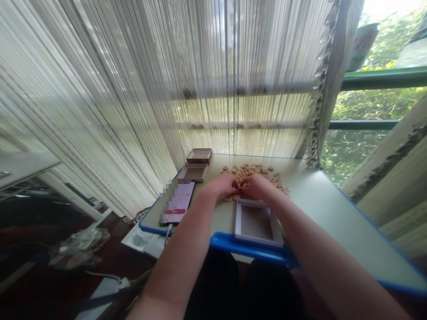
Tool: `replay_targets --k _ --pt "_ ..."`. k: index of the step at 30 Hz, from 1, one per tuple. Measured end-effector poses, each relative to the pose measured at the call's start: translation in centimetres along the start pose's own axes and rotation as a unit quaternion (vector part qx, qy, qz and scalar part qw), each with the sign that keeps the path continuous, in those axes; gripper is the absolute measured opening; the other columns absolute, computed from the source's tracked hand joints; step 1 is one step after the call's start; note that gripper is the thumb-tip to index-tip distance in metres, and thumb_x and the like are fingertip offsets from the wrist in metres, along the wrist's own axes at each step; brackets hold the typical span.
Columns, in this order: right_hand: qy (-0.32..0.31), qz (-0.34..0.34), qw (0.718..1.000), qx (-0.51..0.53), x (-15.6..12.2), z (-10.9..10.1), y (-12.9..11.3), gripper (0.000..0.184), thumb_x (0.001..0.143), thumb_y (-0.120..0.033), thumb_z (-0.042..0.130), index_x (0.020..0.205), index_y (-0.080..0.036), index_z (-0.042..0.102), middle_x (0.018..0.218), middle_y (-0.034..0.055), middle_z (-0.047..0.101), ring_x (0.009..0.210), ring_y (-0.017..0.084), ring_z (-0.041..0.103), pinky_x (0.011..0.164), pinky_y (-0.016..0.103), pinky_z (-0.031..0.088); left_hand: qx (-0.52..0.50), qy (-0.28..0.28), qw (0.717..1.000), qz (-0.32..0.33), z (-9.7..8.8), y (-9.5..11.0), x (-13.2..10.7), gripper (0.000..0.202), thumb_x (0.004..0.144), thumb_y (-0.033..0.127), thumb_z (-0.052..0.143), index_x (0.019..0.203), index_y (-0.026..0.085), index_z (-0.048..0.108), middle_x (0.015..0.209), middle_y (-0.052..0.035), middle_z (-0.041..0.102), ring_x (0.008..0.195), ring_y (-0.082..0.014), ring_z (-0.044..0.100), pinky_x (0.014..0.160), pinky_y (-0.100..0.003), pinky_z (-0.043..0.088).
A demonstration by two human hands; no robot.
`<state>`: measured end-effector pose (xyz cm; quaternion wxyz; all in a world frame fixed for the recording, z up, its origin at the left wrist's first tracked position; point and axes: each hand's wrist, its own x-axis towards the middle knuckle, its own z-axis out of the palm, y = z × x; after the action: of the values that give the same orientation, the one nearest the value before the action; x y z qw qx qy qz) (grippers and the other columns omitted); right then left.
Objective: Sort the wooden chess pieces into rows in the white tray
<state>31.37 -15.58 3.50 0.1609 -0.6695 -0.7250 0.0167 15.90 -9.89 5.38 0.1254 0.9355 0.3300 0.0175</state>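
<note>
Many small round wooden discs (pixel 256 168) lie in a loose heap on the pale table (pixel 320 209), some with faint coloured marks. My left hand (pixel 228 182) reaches in at the near side of the heap, fingers bent and closed. Close beside it, my right hand (pixel 254 183) has its fingers curled down, the tips almost meeting the left ones. What lies between the fingertips is too small and blurred to make out. Just below my right hand sits an open shallow box (pixel 238 222) with a white rim and a brownish inside, nothing visible in it.
A lit phone (pixel 180 202) lies at the left, a white cable (pixel 168 232) at its lower end. Behind it are a shallow tray (pixel 192 172) and a brown box (pixel 199 155). The table has a raised blue front edge (pixel 247 246). Sheer curtains (pixel 233 89) hang behind.
</note>
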Motion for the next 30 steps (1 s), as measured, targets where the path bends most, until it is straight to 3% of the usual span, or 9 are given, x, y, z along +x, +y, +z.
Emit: replay_targets --k 5,10,17,21,25,30 --pt "-0.007 -0.004 1.0 0.004 0.4 0.8 0.8 0.024 0.073 -0.042 0.057 0.082 -0.027 0.073 0.081 0.0035 0.066 0.074 0.017 0.056 0.063 0.023 0.038 0.006 0.024 1.0 -0.001 0.1 -0.1 0.2 0.023 0.071 0.036 0.055 0.078 0.019 0.07 0.068 -0.0017 0.066 0.061 -0.0133 0.055 0.052 -0.021 0.035" --pt "0.018 -0.024 1.0 0.0 0.8 1.3 1.2 0.035 0.082 -0.041 0.044 0.076 -0.022 0.073 0.082 0.0059 0.066 0.078 0.017 0.056 0.068 0.024 0.039 0.034 0.058 0.998 -0.018 0.2 0.1 0.3 0.024 0.07 0.031 0.054 0.081 0.019 0.071 0.071 -0.0035 0.066 0.063 -0.0141 0.055 0.054 -0.022 0.036" --pt "0.06 0.017 0.998 -0.013 0.8 1.2 1.7 0.031 0.078 -0.041 0.051 0.085 -0.02 0.072 0.088 0.0084 0.065 0.084 0.02 0.057 0.074 0.027 0.04 0.038 0.031 0.998 -0.043 0.0 0.6 0.1 0.026 0.067 0.04 0.056 0.074 0.02 0.071 0.068 -0.0036 0.066 0.063 -0.0147 0.056 0.055 -0.023 0.038" --pt "0.08 0.006 0.997 -0.003 0.8 1.2 1.7 0.028 0.079 -0.034 0.05 0.087 -0.017 0.072 0.088 0.0095 0.065 0.084 0.019 0.057 0.078 0.026 0.041 0.04 0.023 0.998 -0.045 -0.2 0.6 0.0 0.026 0.066 0.041 0.056 0.07 0.019 0.069 0.065 -0.0034 0.065 0.061 -0.0145 0.055 0.054 -0.023 0.037" --pt "0.058 -0.001 0.998 0.016 0.3 0.8 1.2 0.026 0.078 -0.033 0.052 0.086 -0.019 0.072 0.09 0.0081 0.064 0.085 0.019 0.057 0.077 0.025 0.041 0.037 0.013 0.998 -0.042 -0.3 0.6 0.0 0.022 0.066 0.037 0.056 0.07 0.019 0.068 0.067 -0.003 0.065 0.063 -0.0148 0.056 0.056 -0.022 0.039" --pt "0.002 -0.014 0.999 0.03 -0.5 -0.1 0.6 0.023 0.072 -0.035 0.058 0.087 -0.024 0.072 0.087 0.005 0.065 0.085 0.02 0.057 0.075 0.026 0.041 0.024 0.044 0.998 -0.041 -0.2 0.5 0.2 0.023 0.067 0.036 0.058 0.079 0.017 0.066 0.077 -0.0037 0.067 0.069 -0.0153 0.058 0.059 -0.022 0.041"
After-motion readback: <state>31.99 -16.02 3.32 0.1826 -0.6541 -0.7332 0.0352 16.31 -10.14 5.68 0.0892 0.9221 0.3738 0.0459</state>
